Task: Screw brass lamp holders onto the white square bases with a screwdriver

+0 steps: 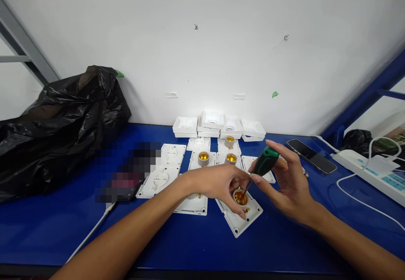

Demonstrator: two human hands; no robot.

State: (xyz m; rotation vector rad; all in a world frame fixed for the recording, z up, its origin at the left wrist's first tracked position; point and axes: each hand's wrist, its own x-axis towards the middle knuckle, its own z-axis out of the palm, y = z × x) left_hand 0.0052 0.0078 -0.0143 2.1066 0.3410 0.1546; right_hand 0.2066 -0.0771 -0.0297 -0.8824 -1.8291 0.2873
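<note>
In my right hand (291, 183) is a screwdriver (265, 161) with a green and black handle, pinched between thumb and fingers. It leans, and its shaft runs down into a brass-lined lamp socket (240, 197). That socket sits on a white mounting plate (236, 226) lying at an angle on the table. My left hand (229, 183) curls round the socket, its thumb on the near side; the far fingertips are partly hidden. Behind my hands, more plates carry sockets, among them one socket (203, 158) at left and another (231, 158) beside it.
White square covers (211, 119) are stacked along the wall. Plain white plates (172, 153) lie left of my left hand. A black plastic bag (69, 119) fills the left side. A phone (311, 155) and a power strip (370, 174) with white cables lie to the right.
</note>
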